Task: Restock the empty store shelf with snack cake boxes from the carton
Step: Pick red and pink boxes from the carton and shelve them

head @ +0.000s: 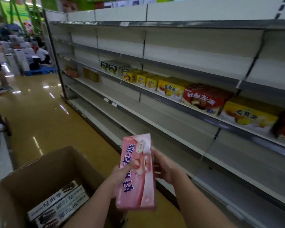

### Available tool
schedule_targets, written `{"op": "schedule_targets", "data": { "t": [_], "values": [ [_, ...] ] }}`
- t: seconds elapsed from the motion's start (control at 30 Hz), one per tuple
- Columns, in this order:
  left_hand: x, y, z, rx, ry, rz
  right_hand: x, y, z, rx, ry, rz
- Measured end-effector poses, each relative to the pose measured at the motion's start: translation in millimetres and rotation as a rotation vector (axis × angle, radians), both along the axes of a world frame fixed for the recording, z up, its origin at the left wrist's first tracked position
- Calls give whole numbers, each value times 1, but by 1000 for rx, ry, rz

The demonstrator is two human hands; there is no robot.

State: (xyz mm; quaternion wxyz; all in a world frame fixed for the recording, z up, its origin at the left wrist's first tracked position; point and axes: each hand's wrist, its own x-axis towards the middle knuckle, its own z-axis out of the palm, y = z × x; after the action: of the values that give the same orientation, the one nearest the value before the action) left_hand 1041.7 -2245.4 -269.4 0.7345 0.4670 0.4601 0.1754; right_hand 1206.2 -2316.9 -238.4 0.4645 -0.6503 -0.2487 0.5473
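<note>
A pink snack cake box (136, 173) is held upright on its short end between both hands, near the viewer and above the floor (39, 112), just right of the open carton (44, 165). The left hand (120, 176) grasps the box from its left edge, thumb laid across the printed front and the other fingers hidden behind it. The right hand (163, 167) holds the right edge, its fingers (156, 155) curled against the side and back of the box. The carton sits low at the near left and has dark-and-white boxes (58, 206) lying flat inside. To the right runs the store shelf (155, 122); its middle tier carries a row of yellow boxes (170, 89) and a red box (204, 101), with further yellow and red ones at the far right, while green-and-yellow packs (112, 67) stand farther left along that tier.
</note>
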Motion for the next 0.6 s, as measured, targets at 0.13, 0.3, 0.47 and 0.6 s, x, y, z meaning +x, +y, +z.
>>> {"op": "schedule_targets", "data": {
  "t": [0.13,0.3,0.47,0.6],
  "values": [
    [46,-14,17,270,80,-161,30,-28,-9,-24,12,-184],
    [110,-43,18,490,182,-66,82,-75,-16,164,197,-529],
    [166,-81,14,-67,75,-150,134,-137,-8,372,370,-782],
    [204,-131,27,-202,-114,-345,172,-187,1,360,331,-883]
  ]
}}
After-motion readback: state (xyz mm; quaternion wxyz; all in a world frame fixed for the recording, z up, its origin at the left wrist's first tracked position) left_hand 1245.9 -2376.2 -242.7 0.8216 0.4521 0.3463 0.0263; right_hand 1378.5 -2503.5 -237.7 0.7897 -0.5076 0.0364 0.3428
